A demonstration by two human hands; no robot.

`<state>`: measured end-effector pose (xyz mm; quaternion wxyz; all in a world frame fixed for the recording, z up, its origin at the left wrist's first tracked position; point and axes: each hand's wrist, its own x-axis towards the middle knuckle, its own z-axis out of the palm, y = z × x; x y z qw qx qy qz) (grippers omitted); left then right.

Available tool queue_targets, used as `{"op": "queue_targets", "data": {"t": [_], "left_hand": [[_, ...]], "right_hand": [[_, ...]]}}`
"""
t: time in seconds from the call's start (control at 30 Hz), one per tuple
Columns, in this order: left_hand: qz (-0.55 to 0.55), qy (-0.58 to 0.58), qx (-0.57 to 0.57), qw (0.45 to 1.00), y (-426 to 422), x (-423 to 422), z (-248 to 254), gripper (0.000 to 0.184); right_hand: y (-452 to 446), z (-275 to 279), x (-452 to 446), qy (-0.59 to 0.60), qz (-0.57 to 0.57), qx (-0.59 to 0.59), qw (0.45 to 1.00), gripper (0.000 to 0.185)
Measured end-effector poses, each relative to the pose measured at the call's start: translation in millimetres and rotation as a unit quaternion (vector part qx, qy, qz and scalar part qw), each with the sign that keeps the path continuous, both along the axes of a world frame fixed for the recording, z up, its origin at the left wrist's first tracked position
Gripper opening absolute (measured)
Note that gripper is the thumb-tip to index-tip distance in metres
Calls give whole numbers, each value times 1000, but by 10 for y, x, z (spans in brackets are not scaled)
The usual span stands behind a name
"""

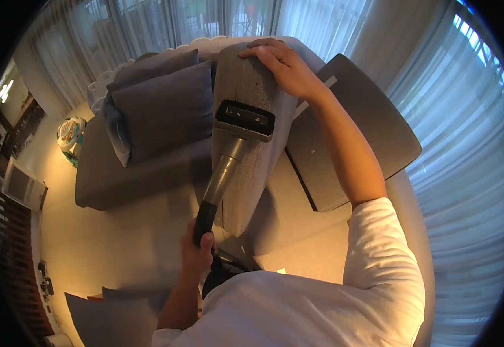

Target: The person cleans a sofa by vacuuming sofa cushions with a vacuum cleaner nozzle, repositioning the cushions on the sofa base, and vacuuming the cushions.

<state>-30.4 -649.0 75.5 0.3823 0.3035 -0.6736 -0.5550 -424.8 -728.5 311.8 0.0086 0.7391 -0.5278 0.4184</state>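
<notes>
Place: home living room | Evidence: sofa (104,184), cushion (171,113), sheer curtains (466,243)

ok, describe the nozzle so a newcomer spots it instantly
Find the long grey cushion mid-picture, the right hand at its top. From the left hand, a tube runs up in front of it to the nozzle. Unlike the plain grey pillow nearby, it's black, rectangular and jagged-edged.

Sheer curtains (466,231) | bright window (477,45), upper right | pale floor (113,248), warmly lit | brown slats (17,260), left
</notes>
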Motion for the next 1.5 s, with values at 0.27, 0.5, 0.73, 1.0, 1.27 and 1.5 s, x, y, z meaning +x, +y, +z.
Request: {"op": "queue_targets", "data": {"t": [0.27, 0.5, 0.73, 1.0, 1.27, 1.5], "left_hand": [[290, -135, -324, 891, 13, -66, 188, 59], [141, -104, -323, 930, 245, -230, 77, 58], [-4, 131, 69, 989, 306, -62, -92, 71], [46, 144, 53, 987, 168, 48, -30, 64], [-8, 181, 75, 981, 91, -453, 536, 66], [-13, 112, 20, 993, -102, -744, 174, 52]], "right_hand": [[-260, -144, 13, -4, -7, -43, 999, 48], [-226, -131, 60, -18, -26, -17, 999, 47], [47, -95, -12, 71, -25, -4, 997, 38], [208, -92, -104, 29, -4, 36, 999, 37], [220, -85, -141, -150, 50, 74, 985, 56], [80, -82, -478, -141, 74, 90, 983, 69]]}}
